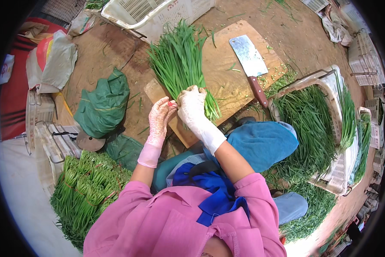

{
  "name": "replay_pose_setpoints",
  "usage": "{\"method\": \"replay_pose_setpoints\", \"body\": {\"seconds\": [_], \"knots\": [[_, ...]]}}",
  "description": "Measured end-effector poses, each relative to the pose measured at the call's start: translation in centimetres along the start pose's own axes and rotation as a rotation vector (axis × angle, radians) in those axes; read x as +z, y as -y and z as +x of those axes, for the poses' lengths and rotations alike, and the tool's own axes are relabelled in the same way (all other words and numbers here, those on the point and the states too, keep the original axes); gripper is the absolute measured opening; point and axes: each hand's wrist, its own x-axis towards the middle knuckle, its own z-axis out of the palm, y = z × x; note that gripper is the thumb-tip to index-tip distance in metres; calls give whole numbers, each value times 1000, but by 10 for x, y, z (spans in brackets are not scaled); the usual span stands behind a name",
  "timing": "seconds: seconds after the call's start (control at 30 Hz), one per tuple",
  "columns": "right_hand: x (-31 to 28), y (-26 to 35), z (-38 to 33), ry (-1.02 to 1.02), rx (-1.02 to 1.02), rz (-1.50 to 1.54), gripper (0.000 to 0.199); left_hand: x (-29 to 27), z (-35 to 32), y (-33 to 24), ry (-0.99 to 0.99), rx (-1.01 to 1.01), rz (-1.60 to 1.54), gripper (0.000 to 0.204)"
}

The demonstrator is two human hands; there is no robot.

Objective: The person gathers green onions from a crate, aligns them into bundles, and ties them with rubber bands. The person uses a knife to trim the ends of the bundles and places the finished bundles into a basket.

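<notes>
A bunch of garlic chives (179,60) lies over the left part of a wooden cutting board (226,55), leaves pointing away from me and pale cut ends toward me. My right hand (193,109), in a whitish stained glove, is closed around the bunch near its stem end. Beside it, my left hand (159,115), gloved the same way, pinches a small red tie (172,103) against the left side of the bunch. How far the tie goes around the stems is hidden by my right hand. A cleaver (249,55) with a brown handle rests on the board's right side.
At the right stands a white crate (335,171) filled with loose chives (306,128). Tied bunches (87,184) are stacked at lower left, near a green plastic bag (102,103). Another white crate (171,19) is beyond the board. Trimmings (282,81) litter the board's right edge.
</notes>
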Motion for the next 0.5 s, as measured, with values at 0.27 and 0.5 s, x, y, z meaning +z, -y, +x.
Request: {"method": "replay_pose_setpoints", "body": {"seconds": [0.27, 0.5], "knots": [[1, 2, 0, -14, 38, -29, 6, 6, 3, 10, 16, 187, 424, 39], [-20, -4, -2, -34, 37, -45, 46, 15, 6, -15, 116, 604, 1153, 13]]}}
